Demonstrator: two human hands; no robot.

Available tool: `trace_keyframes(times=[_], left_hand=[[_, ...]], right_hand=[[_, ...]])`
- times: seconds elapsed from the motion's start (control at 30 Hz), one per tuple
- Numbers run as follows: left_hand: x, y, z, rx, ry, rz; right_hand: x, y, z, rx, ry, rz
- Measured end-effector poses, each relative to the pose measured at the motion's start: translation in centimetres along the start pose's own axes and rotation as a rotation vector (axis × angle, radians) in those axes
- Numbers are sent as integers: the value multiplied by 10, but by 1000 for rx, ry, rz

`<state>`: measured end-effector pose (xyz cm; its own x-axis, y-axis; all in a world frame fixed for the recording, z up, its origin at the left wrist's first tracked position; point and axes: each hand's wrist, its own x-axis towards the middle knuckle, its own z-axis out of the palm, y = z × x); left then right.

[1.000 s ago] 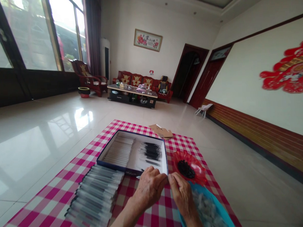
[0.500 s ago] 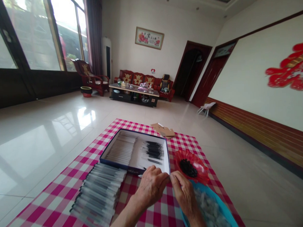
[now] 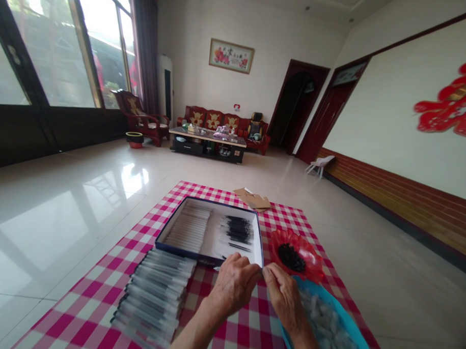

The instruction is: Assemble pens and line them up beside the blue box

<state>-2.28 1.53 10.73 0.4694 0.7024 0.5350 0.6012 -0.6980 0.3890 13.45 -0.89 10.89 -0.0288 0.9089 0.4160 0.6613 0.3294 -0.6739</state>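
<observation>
My left hand (image 3: 236, 281) is closed around a pen (image 3: 217, 268), whose pale tip pokes out on the left side of the fist. My right hand (image 3: 285, 295) pinches at the pen's other end, fingertips meeting the left thumb; whatever small piece they hold is hidden. Just beyond the hands lies a shallow box (image 3: 215, 216) with rows of clear pen barrels (image 3: 189, 228) and a group of black refills (image 3: 238, 230). Left of my hands is a pile of clear pens (image 3: 156, 294) with dark ends.
A red flower-shaped bowl (image 3: 312, 255) holds small black pieces (image 3: 291, 257). Beside my right forearm stands a blue basin (image 3: 348, 308) of translucent caps (image 3: 325, 319). Torn cardboard (image 3: 252, 199) lies at the far edge of the checked tablecloth (image 3: 95, 296).
Both hands keep nearly the same pose, fingertips together. The whole view has shifted slightly; nothing on the table has visibly moved.
</observation>
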Motion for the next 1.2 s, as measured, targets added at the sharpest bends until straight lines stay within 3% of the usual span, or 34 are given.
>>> trace_keyframes(times=[0.13,0.27,0.33,0.4,0.5,0.57,0.7,0.83,0.9,1.0,1.13,1.2], left_hand=[[0,-1,0,2,-7,-4],[1,-1,1,-5,19,-4],[2,2,-1,-32,103,9],[2,5,-3,-89,255,6],[2,8,-4,-240,440,-132],[2,8,-2,-433,438,-315],[5,4,1,-928,461,-600],[11,1,-7,-1278,612,-699],[12,1,-12,-1366,609,-700],[13,-1,-14,-1345,525,-673],[11,-7,-4,-1265,373,-633],[9,-10,2,-1187,316,-605]], right_hand=[[0,3,7,-6,58,40],[0,1,6,11,20,36],[0,0,4,14,48,65],[1,0,3,22,158,156],[2,-4,3,137,350,329],[2,-10,6,268,399,393],[-1,-29,19,381,279,392],[-4,-49,32,460,-3,331],[-4,-52,28,362,-63,256],[-5,-42,5,72,1,147],[-10,-3,-40,-199,95,212],[-14,19,-56,-298,59,280]])
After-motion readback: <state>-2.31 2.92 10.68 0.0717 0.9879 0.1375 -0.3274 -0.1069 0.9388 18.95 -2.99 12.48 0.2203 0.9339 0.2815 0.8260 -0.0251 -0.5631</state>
